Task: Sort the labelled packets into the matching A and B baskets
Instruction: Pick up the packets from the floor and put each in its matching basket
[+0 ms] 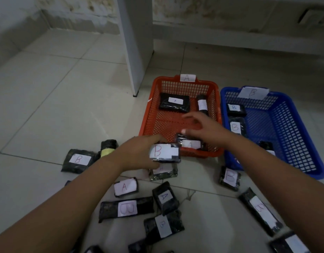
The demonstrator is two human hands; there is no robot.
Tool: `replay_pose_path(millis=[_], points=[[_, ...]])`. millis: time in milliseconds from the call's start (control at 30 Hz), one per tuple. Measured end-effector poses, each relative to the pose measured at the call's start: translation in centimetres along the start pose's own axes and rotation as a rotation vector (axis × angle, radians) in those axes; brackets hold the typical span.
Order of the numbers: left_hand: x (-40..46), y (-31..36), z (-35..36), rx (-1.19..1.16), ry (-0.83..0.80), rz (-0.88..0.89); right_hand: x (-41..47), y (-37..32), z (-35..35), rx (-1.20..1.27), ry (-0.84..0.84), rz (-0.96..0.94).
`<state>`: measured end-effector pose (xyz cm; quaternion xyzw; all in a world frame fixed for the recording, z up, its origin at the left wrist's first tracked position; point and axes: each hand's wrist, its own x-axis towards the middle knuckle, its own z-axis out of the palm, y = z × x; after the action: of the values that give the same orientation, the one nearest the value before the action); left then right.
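Note:
My left hand (139,152) grips a black packet labelled B (164,152) just in front of the red basket marked A (148,114). My right hand (203,128) hovers over that basket's near end with fingers spread and nothing in it; a black packet (190,144) lies in the basket right below it. Two more packets, one marked A (174,102) and one standing roll (202,105), lie at the basket's far end. The blue basket marked B (303,143) stands to the right with several B packets (235,126) along its left side.
Several black packets labelled A (125,187) or B (78,159) lie scattered on the tiled floor (48,106) near me. A white furniture leg (135,52) stands behind the red basket, with a wall beyond. Bare tiles stretch to the left.

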<state>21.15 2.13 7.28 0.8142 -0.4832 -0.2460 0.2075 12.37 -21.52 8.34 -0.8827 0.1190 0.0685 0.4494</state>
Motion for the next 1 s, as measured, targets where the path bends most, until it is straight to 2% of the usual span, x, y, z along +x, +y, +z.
replay_pose_path(millis=[100, 233, 400, 633, 700, 833, 933, 1000], points=[[2.1, 2.9, -1.2, -0.049, 0.037, 0.002, -4.1, -2.5, -0.5, -0.023, -0.13, -0.088], [5.3, 7.6, -0.8, -0.124, 0.104, 0.047, -6.7, 0.2, -1.3, -0.183, 0.084, -0.211], [9.4, 11.2, 3.9, -0.317, 0.167, 0.044, -10.1, 5.5, -7.2, -0.217, 0.301, -0.051], [13.0, 11.7, 12.8, 0.244, 0.012, 0.037, -12.5, 15.2, -13.1, -0.19, 0.552, 0.189], [13.0, 11.5, 13.4, 0.309, 0.041, 0.037, -11.6, 18.2, -13.6, -0.193, 0.578, 0.243], [12.8, 11.3, 13.9, 0.401, 0.068, 0.057, -8.8, 23.1, -14.3, -0.381, 0.619, 0.354], [12.9, 11.5, 13.9, 0.441, 0.073, 0.044, -6.7, 24.7, -14.0, -0.557, 0.556, 0.354], [12.9, 11.7, 13.9, 0.45, 0.063, 0.03, -5.7, 25.3, -13.6, -0.592, 0.503, 0.342]])
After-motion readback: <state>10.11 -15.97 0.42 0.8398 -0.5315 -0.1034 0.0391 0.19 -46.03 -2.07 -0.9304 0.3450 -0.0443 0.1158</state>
